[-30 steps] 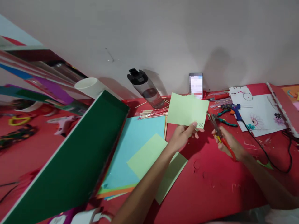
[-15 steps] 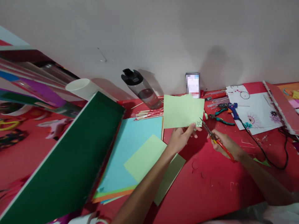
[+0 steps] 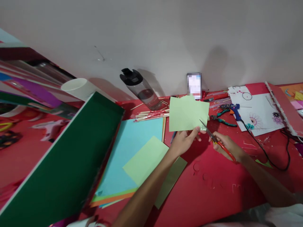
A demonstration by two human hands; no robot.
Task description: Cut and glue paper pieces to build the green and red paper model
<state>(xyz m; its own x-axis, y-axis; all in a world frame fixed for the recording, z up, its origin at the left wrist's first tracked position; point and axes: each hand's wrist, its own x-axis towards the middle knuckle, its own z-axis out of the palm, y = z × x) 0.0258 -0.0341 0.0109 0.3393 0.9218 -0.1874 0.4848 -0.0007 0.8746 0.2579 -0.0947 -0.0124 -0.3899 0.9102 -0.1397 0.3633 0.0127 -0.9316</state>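
My left hand (image 3: 186, 141) pinches a pale green sheet of paper (image 3: 187, 115) at its lower edge, thumb in front and fingers behind. A small star (image 3: 203, 127) is drawn in the sheet's lower right corner. My right hand (image 3: 223, 144) is wrapped round the red and yellow handles of a pair of scissors (image 3: 222, 146). The blades point up and left and lie across the corner beside the star. Whether they have cut into the paper there is hard to tell.
Left of my arms lie blue and green sheets (image 3: 132, 138) and a tall green board (image 3: 59, 164). Behind stand a water bottle (image 3: 144, 91) and a phone (image 3: 194, 85). Pliers (image 3: 226, 121), a corded glue gun (image 3: 235, 111) and patterned paper (image 3: 255, 116) lie to the right.
The scissor blades have moved further over the sheet's corner, close to the star. The green sheet has shifted slightly right in view. Both hands keep their hold.
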